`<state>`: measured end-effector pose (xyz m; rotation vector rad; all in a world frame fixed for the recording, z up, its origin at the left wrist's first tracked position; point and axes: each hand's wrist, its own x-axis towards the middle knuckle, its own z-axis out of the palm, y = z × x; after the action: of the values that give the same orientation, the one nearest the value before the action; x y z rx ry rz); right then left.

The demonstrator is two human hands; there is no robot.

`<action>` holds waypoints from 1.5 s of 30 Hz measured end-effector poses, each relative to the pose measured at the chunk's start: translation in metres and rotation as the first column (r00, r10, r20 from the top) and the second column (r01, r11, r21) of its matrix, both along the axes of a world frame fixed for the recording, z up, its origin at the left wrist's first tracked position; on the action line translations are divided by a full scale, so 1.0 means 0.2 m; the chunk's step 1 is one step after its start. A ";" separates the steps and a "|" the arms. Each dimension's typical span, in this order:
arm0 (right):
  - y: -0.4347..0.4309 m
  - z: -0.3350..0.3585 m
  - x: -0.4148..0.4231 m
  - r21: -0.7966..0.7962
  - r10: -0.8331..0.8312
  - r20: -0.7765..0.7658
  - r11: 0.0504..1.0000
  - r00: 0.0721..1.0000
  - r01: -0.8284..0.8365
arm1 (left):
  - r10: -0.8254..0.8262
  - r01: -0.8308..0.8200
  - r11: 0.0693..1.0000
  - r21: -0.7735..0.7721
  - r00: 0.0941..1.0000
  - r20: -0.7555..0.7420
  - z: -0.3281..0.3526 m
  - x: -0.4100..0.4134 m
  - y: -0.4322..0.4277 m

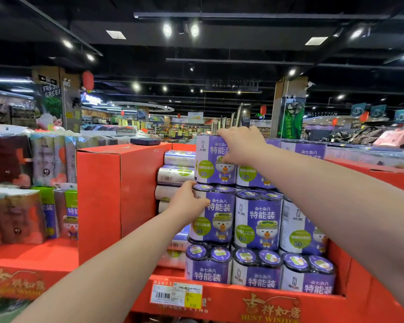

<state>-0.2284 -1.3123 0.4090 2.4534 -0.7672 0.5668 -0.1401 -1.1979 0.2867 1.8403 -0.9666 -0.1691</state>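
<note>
1. The right hand (240, 145) is clamped on the top pack (210, 167). Its fingers hook over the far upper rim and its thumb lies down the front.
2. The left hand (187, 201) grips the middle pack (216, 220), directly below the right hand. Its fingers curl round the pack's left edge and its thumb lies on the label.
3. The top pack stands upright on the middle pack. A neighbour pack (250, 178) touches it under the right wrist.
4. The step in hand looks like seating or lifting the top pack while the left hand steadies the one beneath; which of the two cannot be told.
5. If seating, the next move calls for squaring the top pack's base over the caps below the right hand. Then the right hand lets go first and the left hand last.
6. A red box (121, 187) stands just left of the left hand. The bin (231, 301) rim runs below both hands.
</note>
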 end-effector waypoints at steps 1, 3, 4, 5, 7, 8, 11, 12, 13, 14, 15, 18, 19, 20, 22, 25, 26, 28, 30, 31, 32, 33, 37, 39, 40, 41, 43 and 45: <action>0.01 -0.01 0.00 0.001 -0.002 0.001 1.000 1.000 0.002 | 0.002 -0.002 1.000 0.007 1.000 0.010 0.00 -0.01 0.00; 0.02 -0.02 -0.02 0.007 0.004 0.006 1.000 1.000 -0.004 | 0.012 -0.013 1.000 0.027 0.999 0.047 0.01 -0.02 0.01; 0.03 -0.02 -0.04 0.009 0.013 0.014 1.000 1.000 -0.013 | 0.013 -0.015 1.000 0.025 0.997 0.072 0.01 -0.03 0.01; 0.04 -0.03 -0.06 0.007 0.025 0.024 1.000 0.999 -0.025 | 0.014 -0.017 1.000 0.026 0.995 0.096 0.01 -0.04 0.03; 0.06 -0.04 -0.11 -0.012 0.060 0.042 0.998 0.997 -0.060 | 0.028 -0.033 0.999 0.027 0.989 0.148 0.01 -0.05 0.05; 0.07 -0.05 -0.13 -0.023 0.083 0.050 0.996 0.995 -0.082 | 0.040 -0.047 0.998 0.035 0.984 0.171 0.01 -0.07 0.07; 0.13 -0.11 -0.20 -0.029 0.156 0.069 0.988 0.985 -0.154 | 0.076 -0.095 0.993 0.067 0.966 0.247 -0.01 -0.10 0.13; 0.16 -0.14 -0.22 -0.032 0.179 0.064 0.984 0.982 -0.177 | 0.089 -0.115 0.990 0.082 0.958 0.274 -0.02 -0.12 0.16; 0.19 -0.17 -0.24 -0.031 0.203 0.052 0.979 0.978 -0.201 | 0.101 -0.140 0.985 0.105 0.945 0.311 -0.03 -0.14 0.19; 0.22 -0.21 -0.25 -0.021 0.226 0.031 0.974 0.974 -0.226 | 0.111 -0.166 0.977 0.132 0.931 0.349 -0.05 -0.16 0.22; 0.25 -0.25 -0.27 -0.005 0.251 0.008 0.968 0.968 -0.251 | 0.114 -0.192 0.966 0.172 0.917 0.382 -0.07 -0.18 0.25; 0.35 -0.40 -0.29 0.037 0.326 -0.055 0.945 0.944 -0.324 | 0.098 -0.255 0.930 0.264 0.866 0.489 -0.14 -0.24 0.35; 0.39 -0.45 -0.29 0.057 0.348 -0.074 0.937 0.934 -0.345 | 0.092 -0.277 0.915 0.293 0.851 0.516 -0.17 -0.26 0.39; 0.42 -0.51 -0.29 0.089 0.370 -0.098 0.928 0.924 -0.362 | 0.089 -0.300 0.899 0.318 0.838 0.539 -0.21 -0.28 0.43; 0.49 -0.62 -0.28 0.173 0.413 -0.132 0.905 0.901 -0.389 | 0.074 -0.342 0.862 0.373 0.815 0.575 -0.28 -0.31 0.51; 0.60 -0.79 -0.29 0.260 0.465 -0.174 0.872 0.868 -0.415 | 0.027 -0.381 0.805 0.456 0.790 0.613 -0.40 -0.37 0.65; 0.64 -0.84 -0.30 0.276 0.481 -0.183 0.862 0.857 -0.424 | 0.016 -0.392 0.789 0.474 0.784 0.621 -0.43 -0.38 0.69; 0.72 -0.94 -0.31 0.313 0.514 -0.192 0.839 0.836 -0.444 | 0.007 -0.418 0.760 0.497 0.770 0.638 -0.51 -0.42 0.79; 0.81 -1.03 -0.33 0.335 0.550 -0.202 0.817 0.811 -0.470 | 0.008 -0.436 0.736 0.517 0.770 0.638 -0.58 -0.45 0.90; 0.85 -1.07 -0.34 0.343 0.571 -0.209 0.803 0.794 -0.487 | 0.013 -0.439 0.730 0.524 0.775 0.632 -0.61 -0.47 0.96; 0.90 -1.11 -0.35 0.355 0.589 -0.220 0.791 0.777 -0.499 | 0.016 -0.437 0.729 0.527 0.780 0.625 -0.64 -0.48 1.01; 0.99 -1.14 -0.36 0.373 0.605 -0.227 0.778 0.763 -0.505 | 0.026 -0.438 0.727 0.530 0.788 0.616 -0.68 -0.50 1.10; 1.25 -1.26 -0.39 0.431 0.636 -0.224 0.744 0.738 -0.510 | 0.081 -0.462 0.723 0.514 0.795 0.601 -0.77 -0.59 1.39; 1.43 -1.33 -0.42 0.473 0.670 -0.214 0.708 0.711 -0.525 | 0.113 -0.488 0.693 0.531 0.801 0.588 -0.84 -0.64 1.59; 1.53 -1.37 -0.43 0.502 0.688 -0.213 0.686 0.694 -0.527 | 0.122 -0.495 0.671 0.552 0.808 0.576 -0.88 -0.67 1.70; 1.62 -1.42 -0.44 0.530 0.704 -0.218 0.667 0.676 -0.524 | 0.130 -0.501 0.645 0.578 0.817 0.562 -0.92 -0.69 1.81; 1.81 -1.52 -0.48 0.570 0.728 -0.241 0.641 0.642 -0.514 | 0.157 -0.512 0.581 0.633 0.834 0.530 -1.00 -0.74 2.04; 1.97 -1.62 -0.52 0.593 0.740 -0.267 0.631 0.617 -0.500 | 0.203 -0.504 0.553 0.663 0.854 0.480 -1.06 -0.79 2.26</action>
<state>-0.3326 -0.9178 0.0858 3.1263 0.2889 -0.0743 -0.2974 -0.7454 0.0748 2.9384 -0.7556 0.0209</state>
